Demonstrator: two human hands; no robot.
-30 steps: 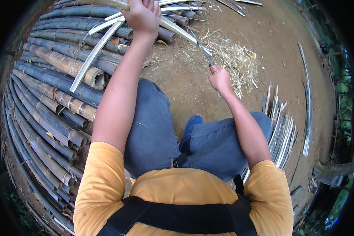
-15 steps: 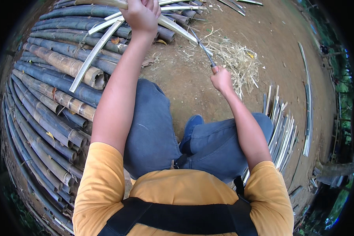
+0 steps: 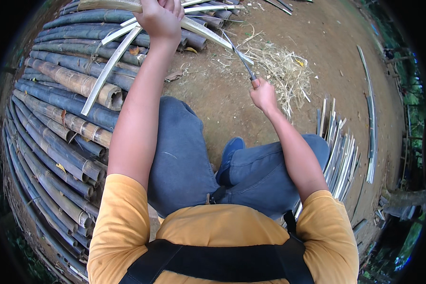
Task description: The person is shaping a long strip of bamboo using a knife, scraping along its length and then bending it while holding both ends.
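My left hand [image 3: 162, 20], at the top edge, has its fingers wrapped round a long pale bamboo strip [image 3: 206, 32] that slants down to the right. My right hand [image 3: 263, 94] grips a knife [image 3: 242, 59] by its handle, thumb along the top. The narrow dark blade points up and left and crosses the strip near its lower right end; whether the edge bites into it I cannot tell. Other split bamboo pieces [image 3: 111, 71] lie under and beside my left hand, on the pile of poles.
Dark bamboo poles [image 3: 75, 99] are stacked along the left side. Curly pale shavings [image 3: 288, 71] lie on the dirt ground [image 3: 236, 111] beyond my right hand. Cut strips [image 3: 341, 156] are bundled by my right knee, and long slats [image 3: 370, 137] lie farther right.
My left hand and the bamboo strip sit slightly farther left in the picture. My right hand and the knife have shifted a little up and left. Both grips are unchanged.
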